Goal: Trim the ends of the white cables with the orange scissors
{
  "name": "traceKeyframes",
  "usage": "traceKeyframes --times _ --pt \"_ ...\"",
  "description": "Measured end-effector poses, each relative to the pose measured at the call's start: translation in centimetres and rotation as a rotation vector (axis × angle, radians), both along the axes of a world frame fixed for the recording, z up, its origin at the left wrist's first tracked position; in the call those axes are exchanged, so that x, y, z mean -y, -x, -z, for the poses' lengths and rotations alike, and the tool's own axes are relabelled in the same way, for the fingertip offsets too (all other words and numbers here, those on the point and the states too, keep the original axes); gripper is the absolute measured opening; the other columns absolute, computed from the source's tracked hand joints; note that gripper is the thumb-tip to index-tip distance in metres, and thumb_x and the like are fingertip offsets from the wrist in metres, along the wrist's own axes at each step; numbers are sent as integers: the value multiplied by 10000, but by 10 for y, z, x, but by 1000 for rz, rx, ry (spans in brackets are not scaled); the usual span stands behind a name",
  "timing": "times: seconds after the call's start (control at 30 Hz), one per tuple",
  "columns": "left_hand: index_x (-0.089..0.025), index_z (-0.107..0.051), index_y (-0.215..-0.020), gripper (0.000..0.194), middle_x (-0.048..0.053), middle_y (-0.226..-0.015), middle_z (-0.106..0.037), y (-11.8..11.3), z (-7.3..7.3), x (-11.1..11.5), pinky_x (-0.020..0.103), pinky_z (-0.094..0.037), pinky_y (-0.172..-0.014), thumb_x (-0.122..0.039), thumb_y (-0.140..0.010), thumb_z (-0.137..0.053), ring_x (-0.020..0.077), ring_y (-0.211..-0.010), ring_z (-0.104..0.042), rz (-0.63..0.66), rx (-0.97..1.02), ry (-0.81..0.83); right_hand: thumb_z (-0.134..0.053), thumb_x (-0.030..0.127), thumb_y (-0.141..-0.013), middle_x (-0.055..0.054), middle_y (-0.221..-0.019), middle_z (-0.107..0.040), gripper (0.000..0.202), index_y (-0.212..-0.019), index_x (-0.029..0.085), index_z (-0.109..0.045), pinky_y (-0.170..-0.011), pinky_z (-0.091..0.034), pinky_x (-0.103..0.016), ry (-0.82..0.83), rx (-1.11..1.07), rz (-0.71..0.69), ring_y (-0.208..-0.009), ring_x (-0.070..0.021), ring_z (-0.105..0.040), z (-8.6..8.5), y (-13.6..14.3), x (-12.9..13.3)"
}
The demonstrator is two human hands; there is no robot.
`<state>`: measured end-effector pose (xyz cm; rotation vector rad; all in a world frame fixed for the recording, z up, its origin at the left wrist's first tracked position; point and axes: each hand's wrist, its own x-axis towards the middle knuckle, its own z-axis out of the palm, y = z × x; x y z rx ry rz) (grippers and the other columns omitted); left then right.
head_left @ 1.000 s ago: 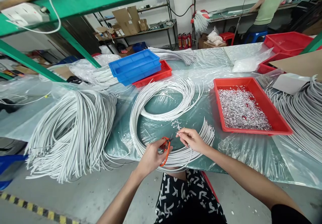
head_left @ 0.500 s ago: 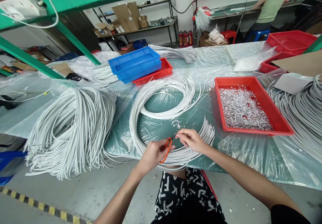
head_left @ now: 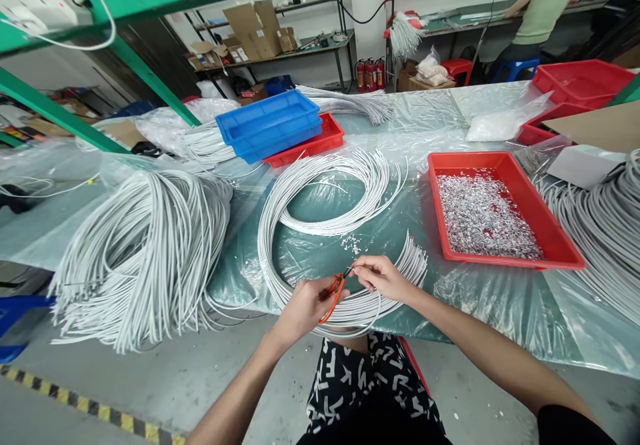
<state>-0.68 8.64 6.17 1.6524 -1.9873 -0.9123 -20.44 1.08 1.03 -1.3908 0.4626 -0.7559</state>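
Note:
My left hand [head_left: 313, 305] is closed round a pair of orange-handled cutting pliers [head_left: 332, 306], whose dark jaws point to the right. At the jaws, my right hand [head_left: 380, 277] pinches a thin white cable [head_left: 379, 300]; its very tip is too small to make out. Both hands are over the front part of a coiled bundle of white cables [head_left: 270, 258], with the cut ends [head_left: 414, 258] fanned out to the right. Small white and silvery scraps [head_left: 351, 242] lie on the table just beyond the jaws.
A red tray [head_left: 560, 248] of small scraps stands at the right, beside grey cables [head_left: 600, 225]. Left lies a large heap of cables [head_left: 150, 252]. Blue trays [head_left: 270, 122] rest partly on a red one behind the coil. A co-worker [head_left: 545, 12] is at the far bench.
The pliers' orange handles look slightly further apart, with the jaws still by the right fingertips. Both hands stay in nearly the same place; the view has shifted very slightly.

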Motion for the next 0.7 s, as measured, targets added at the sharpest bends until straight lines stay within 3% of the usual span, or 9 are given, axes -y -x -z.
traceKeyframes --times 0.13,0.4,0.57,0.7 --pt "-145 -543 -665 382 -34 -550 -508 1 -1 -1 210 -311 -520 -423 -926 -518 89 -528 -384 -11 -15 -27 -539 475 -947 75 -512 -428 347 -912 146 -643 -457 -332 -212 -18 12 -16 -434 -73 -391 -2 0 0" --pt "-137 -610 -686 369 -18 -544 -546 1 0 -1 203 -355 -502 -419 -913 -534 95 -510 -434 -5 -104 -12 -572 471 -927 43 -549 -489 359 -855 139 -689 -459 -362 -220 -48 19 18 -454 -83 -432 -8 1 0" --pt "-133 -616 -717 359 -1 -582 -578 3 0 -3 203 -419 -512 -431 -908 -556 104 -519 -505 5 -222 -112 -616 474 -894 -22 -725 -609 342 -836 146 -696 -484 -369 -223 -3 -31 52 -542 -95 -471 -9 4 1" --pt "-128 -641 -792 324 7 -620 -597 6 -2 -6 216 -474 -527 -438 -881 -604 122 -537 -561 -14 -354 -240 -655 440 -868 -10 -692 -578 318 -744 148 -642 -576 -384 -244 79 -32 100 -621 -117 -492 -19 6 -3"
